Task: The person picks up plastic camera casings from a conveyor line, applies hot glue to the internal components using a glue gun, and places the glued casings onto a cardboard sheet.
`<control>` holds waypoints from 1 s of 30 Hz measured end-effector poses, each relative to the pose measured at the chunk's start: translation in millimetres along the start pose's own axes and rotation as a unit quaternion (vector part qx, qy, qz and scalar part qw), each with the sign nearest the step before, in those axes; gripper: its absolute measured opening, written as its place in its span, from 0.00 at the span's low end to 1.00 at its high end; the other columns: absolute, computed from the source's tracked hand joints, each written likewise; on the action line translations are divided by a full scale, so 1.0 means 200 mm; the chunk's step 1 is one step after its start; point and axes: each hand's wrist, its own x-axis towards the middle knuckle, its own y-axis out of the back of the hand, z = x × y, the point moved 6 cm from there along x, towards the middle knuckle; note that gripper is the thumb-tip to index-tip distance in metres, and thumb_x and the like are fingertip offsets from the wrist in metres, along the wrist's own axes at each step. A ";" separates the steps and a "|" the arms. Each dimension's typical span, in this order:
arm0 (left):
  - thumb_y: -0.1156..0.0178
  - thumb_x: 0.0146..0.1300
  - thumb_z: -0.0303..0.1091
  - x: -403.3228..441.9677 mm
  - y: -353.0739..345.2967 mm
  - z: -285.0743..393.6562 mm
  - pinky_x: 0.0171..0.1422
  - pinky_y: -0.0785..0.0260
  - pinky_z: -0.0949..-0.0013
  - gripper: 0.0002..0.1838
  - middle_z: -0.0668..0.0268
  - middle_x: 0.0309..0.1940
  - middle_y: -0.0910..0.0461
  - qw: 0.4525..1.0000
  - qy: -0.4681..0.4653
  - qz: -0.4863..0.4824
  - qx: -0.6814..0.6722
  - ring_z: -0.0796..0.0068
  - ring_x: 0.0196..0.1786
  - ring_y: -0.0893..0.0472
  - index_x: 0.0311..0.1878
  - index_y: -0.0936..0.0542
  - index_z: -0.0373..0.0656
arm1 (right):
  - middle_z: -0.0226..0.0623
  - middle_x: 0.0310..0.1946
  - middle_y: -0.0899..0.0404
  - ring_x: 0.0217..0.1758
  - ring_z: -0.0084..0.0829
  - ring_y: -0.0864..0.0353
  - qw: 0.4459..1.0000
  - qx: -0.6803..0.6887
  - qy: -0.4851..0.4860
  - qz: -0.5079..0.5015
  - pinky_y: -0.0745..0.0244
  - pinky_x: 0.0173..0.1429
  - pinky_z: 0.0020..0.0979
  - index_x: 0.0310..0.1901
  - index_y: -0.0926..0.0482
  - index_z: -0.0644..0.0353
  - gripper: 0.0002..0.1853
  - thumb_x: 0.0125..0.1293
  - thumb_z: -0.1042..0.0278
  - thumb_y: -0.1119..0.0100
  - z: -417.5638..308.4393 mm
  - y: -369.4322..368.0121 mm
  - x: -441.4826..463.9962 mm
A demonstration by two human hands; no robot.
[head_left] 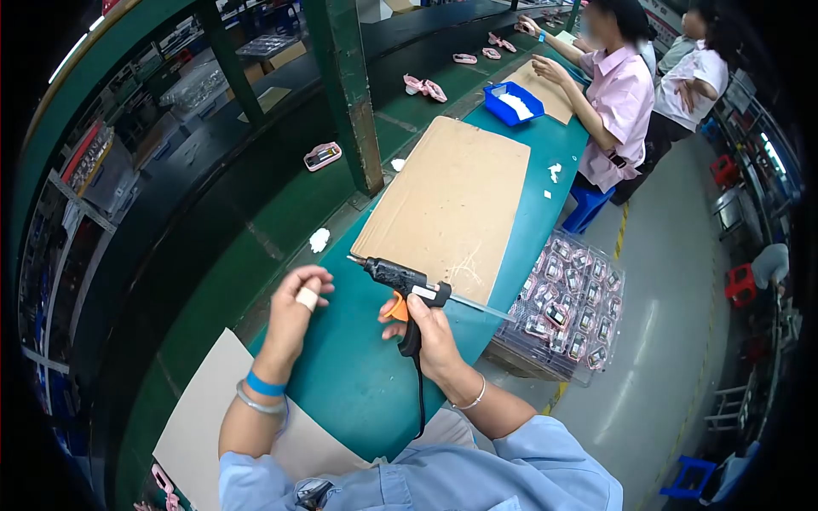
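Note:
My right hand (433, 336) is wrapped round the handle of a black hot glue gun (399, 277), with fingers at its orange trigger (397, 307). The gun's nozzle points left, and a clear glue stick (481, 307) sticks out of its back end. A black cord hangs from the handle. Left of the nozzle, my left hand (298, 307) is raised with loosely curled fingers and nothing visible in them. A beige wrap covers part of one finger. Beyond the gun, a brown cardboard sheet (452, 196) lies on the green table (358, 375).
A conveyor with pink-framed pieces (323, 156) runs along the left, behind a green post (345, 94). Clear trays of packed pink items (571, 298) stand at the right. Farther off are a blue bin (514, 104) and a seated co-worker in pink (620, 94).

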 end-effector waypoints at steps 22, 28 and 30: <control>0.44 0.65 0.29 -0.70 0.58 -0.32 0.46 0.30 0.75 0.12 0.68 0.38 0.26 0.906 -0.046 0.272 -0.320 0.79 0.40 0.25 0.51 0.30 0.42 | 0.49 0.50 0.26 0.53 0.43 0.25 0.697 -0.657 0.258 -0.126 0.29 0.56 0.39 0.56 0.31 0.66 0.27 0.64 0.53 0.45 0.22 -0.65 0.91; 0.45 0.66 0.29 -0.68 0.63 -0.39 0.46 0.28 0.75 0.11 0.68 0.37 0.27 0.888 -0.023 0.310 -0.340 0.79 0.39 0.25 0.50 0.31 0.43 | 0.51 0.48 0.27 0.50 0.49 0.26 0.592 -0.773 0.226 0.009 0.30 0.55 0.42 0.58 0.33 0.64 0.37 0.55 0.43 0.40 0.27 -0.72 1.43; 0.45 0.66 0.29 -0.68 0.62 -0.40 0.47 0.28 0.75 0.11 0.68 0.37 0.27 0.886 -0.009 0.312 -0.344 0.79 0.39 0.25 0.51 0.31 0.43 | 0.50 0.47 0.27 0.49 0.49 0.26 0.553 -0.810 0.189 0.055 0.30 0.54 0.41 0.58 0.33 0.64 0.39 0.52 0.40 0.40 0.31 -0.69 1.53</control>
